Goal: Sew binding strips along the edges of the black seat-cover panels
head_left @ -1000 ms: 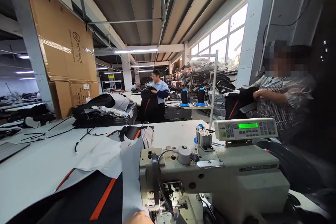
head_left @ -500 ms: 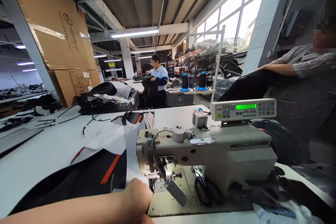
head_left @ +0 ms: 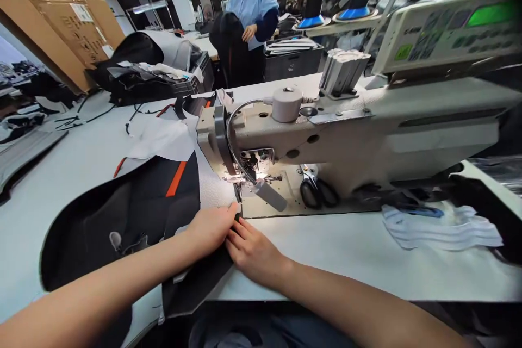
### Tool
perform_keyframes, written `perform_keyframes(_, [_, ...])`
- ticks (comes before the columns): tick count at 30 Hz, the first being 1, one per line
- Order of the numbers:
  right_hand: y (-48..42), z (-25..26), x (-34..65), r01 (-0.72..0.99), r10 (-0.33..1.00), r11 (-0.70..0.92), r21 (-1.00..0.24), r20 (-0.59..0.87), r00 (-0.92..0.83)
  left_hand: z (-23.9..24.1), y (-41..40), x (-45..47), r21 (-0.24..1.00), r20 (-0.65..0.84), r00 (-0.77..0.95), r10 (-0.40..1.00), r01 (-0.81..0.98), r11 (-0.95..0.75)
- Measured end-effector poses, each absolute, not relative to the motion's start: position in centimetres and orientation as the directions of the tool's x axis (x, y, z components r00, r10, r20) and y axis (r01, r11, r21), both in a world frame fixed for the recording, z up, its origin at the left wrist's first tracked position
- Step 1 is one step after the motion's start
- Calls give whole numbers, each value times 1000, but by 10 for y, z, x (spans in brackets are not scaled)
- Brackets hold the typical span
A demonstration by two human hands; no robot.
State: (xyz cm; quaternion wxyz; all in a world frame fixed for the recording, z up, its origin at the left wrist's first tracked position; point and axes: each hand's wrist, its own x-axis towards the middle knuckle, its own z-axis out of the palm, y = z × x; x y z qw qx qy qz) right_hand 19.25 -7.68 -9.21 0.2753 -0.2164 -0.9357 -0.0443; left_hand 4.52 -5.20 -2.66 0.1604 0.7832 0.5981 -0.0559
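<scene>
I report on the white counter, which runs from the near edge away to the far left. The machine stands on its right half, with scissors lying under its arm. Striped cloth lies near right.

The fabric, dark with an orange stripe and a pale border, covers the near-left counter, its border reaching the machine's needle area. I find the left hand and right hand side by side on its edge, just short of the needle area. The left fingers are bent, the right nearly straight; I cannot tell whether either set grips.

Far left, a carton stands upright. Far centre, a worker holds a black piece.

Containers: the left crate is heaped above its rim with dark and pale pieces. The far crate, beside the worker, carries stacked pale sheets.
</scene>
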Motion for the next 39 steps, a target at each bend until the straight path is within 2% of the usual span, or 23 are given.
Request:
perform_keyframes(2, [-78,-91,194,454,360,891,15,585,-726,-18,-51,47,-19,-381,316,869,937,-349])
perform_keyframes(4, [-78,-93,195,469,356,883,27,612,-706,-11,-49,49,-135,-443,329,834,896,-424])
perform_keyframes(10, [-78,-93,193,489,381,872,9,613,-692,-9,-35,47,-30,-464,279,841,944,-330])
perform_keyframes(14, [-72,-84,200,460,380,888,6,554,-741,-8,-24,46,168,-455,349,819,937,-306])
perform_keyframes(16, [-69,-79,205,423,361,906,11,502,-786,-7,-22,48,229,-467,375,801,926,-300])
perform_keyframes(22, [-62,-78,215,372,299,927,52,497,-815,-6,-27,61,0,-514,246,822,958,-287])
perform_keyframes(26, [-54,-78,218,355,241,927,118,538,-808,-10,-25,64,-82,-491,209,846,955,-284])
perform_keyframes(29, [-47,-80,220,376,253,920,115,558,-790,-14,-19,67,-122,-474,183,861,955,-270])
perform_keyframes(32, [-44,-84,219,415,330,910,17,576,-748,-13,-17,71,-167,-455,180,872,945,-282])
perform_keyframes(35, [-45,-89,217,440,377,897,-40,587,-716,0,-21,68,-142,-458,208,864,943,-302])
perform_keyframes(39, [-46,-88,216,413,345,910,-29,606,-717,31,-34,50,-132,-449,221,865,942,-310])
